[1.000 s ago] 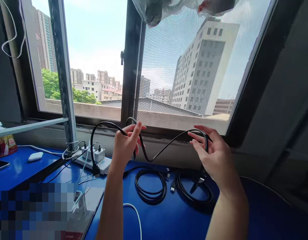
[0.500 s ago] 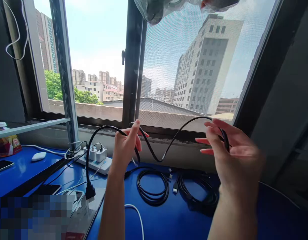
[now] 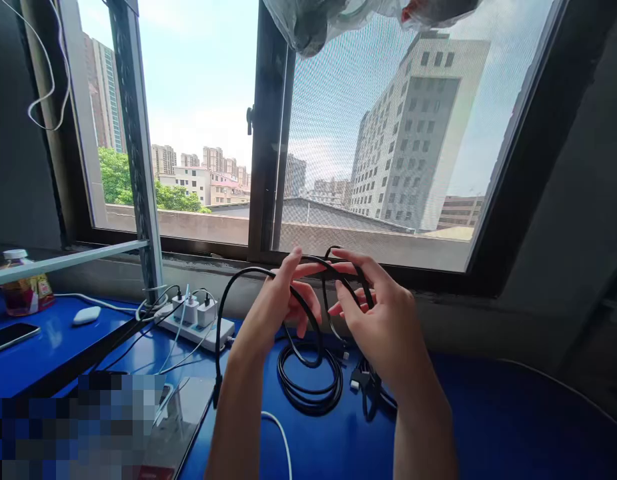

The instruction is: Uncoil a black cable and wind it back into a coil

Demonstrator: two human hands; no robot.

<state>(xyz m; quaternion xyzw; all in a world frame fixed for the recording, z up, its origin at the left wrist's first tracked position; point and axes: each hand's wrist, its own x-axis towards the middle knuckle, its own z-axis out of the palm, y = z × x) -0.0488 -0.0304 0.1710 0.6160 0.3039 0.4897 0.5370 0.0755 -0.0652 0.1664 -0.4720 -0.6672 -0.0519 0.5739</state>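
A black cable (image 3: 231,285) is held up in loops between my two hands above the blue table. My left hand (image 3: 273,307) pinches it between thumb and fingers, and one end hangs down left of my wrist with a dark plug on it. My right hand (image 3: 381,310) is closed round another stretch of the same cable, close to the left one. Below them on the table lies a coiled black cable (image 3: 311,408). Another black cable coil (image 3: 388,400), partly hidden by my right forearm, lies to its right near a connector (image 3: 357,383).
A white power strip (image 3: 203,333) with chargers stands at left by the window sill. Further left are a phone (image 3: 11,338), a white case (image 3: 87,315) and a bottle (image 3: 28,293). A metal shelf post (image 3: 138,133) rises there. A white cable (image 3: 283,437) lies in front.
My right hand has moved left, bringing its stretch of cable close to my left hand. The span between them is now a loop. The view has shifted slightly.
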